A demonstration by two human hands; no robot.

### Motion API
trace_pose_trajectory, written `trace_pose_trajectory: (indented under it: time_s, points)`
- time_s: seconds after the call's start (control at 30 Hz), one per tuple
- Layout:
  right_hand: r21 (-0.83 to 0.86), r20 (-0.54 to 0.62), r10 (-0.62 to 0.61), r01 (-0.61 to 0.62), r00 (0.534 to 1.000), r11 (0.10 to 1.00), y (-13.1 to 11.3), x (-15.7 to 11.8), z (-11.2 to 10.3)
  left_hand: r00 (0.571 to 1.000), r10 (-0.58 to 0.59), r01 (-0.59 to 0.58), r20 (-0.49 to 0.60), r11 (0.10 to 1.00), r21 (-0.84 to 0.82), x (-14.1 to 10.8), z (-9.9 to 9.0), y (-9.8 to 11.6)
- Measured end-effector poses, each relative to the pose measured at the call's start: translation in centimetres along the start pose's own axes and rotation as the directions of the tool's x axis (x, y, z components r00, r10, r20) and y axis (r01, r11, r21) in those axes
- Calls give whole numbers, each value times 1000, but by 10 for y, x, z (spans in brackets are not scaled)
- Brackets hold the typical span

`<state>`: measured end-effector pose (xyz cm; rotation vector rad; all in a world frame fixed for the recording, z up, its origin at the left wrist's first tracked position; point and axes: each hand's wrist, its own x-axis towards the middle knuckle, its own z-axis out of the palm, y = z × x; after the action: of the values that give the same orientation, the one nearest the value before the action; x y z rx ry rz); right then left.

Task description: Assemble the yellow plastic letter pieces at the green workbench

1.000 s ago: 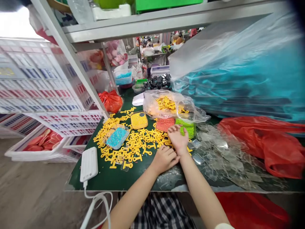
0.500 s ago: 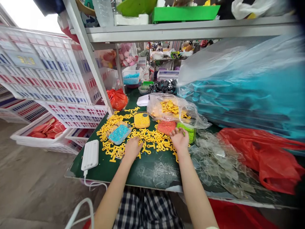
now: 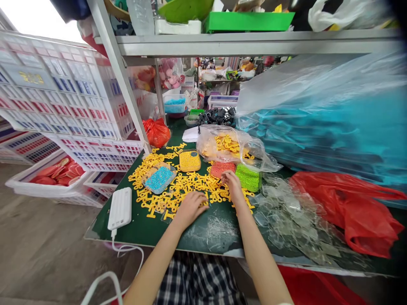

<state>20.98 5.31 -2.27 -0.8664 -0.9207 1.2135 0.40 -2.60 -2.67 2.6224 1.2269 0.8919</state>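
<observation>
Many small yellow plastic pieces [image 3: 165, 186] lie spread over a dark green table [image 3: 149, 231]. My left hand [image 3: 190, 208] rests palm down on the near edge of the heap, fingers curled over some pieces. My right hand [image 3: 232, 185] reaches into the pile beside the red bead tray [image 3: 221, 168] and the green bead tray [image 3: 248, 177]. Whether either hand grips a piece I cannot tell. A yellow bead tray [image 3: 189, 161] and a blue bead tray [image 3: 159, 178] sit farther left among the pieces.
A clear bag of yellow pieces [image 3: 229, 146] lies behind the trays. Clear plastic shells [image 3: 286, 216] and a red bag [image 3: 359, 207] lie right, under a big teal bag [image 3: 324, 118]. A white power bank [image 3: 120, 207] with cable sits near left. Stacked white crates [image 3: 63, 106] stand left.
My left hand went left into the pile, then came back to the near edge of the heap. My right hand drew back from the green tray toward the red one. The camera tilted.
</observation>
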Motion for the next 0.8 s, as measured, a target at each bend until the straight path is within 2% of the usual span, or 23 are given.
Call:
trace_pose_trajectory:
  time_s: [0.1, 0.2, 0.3, 0.4, 0.47, 0.53, 0.67, 0.8]
  points:
    - [-76, 45, -10, 14, 999, 997, -1, -3, 5, 980, 123, -112, 156, 991, -76, 1, 5, 16]
    - [-132, 75, -18, 28, 997, 991, -2, -4, 7, 973, 95, -82, 211, 994, -70, -1, 11, 17]
    - [-172, 97, -26, 42, 995, 984, -2, -6, 9, 982, -2, 4, 187, 1000, -8, -3, 15, 6]
    - [-210, 121, -31, 56, 992, 976, -2, -8, 11, 990, -108, 101, 94, 991, 83, -4, 18, -4]
    - [-236, 135, -32, 63, 990, 970, 0, -9, 12, 990, -130, 125, 51, 988, 93, -4, 18, -6]
    - [-263, 143, -32, 69, 989, 962, 2, -10, 12, 994, -104, 102, 38, 993, 56, -3, 15, -3]
    - [-338, 122, -48, 87, 991, 937, 11, -9, 13, 998, 24, -21, 60, 999, -48, 2, 7, 7]
    - [-456, 85, -130, 155, 988, 876, 19, -9, 16, 995, 86, -81, 48, 992, -101, 4, 6, 7]
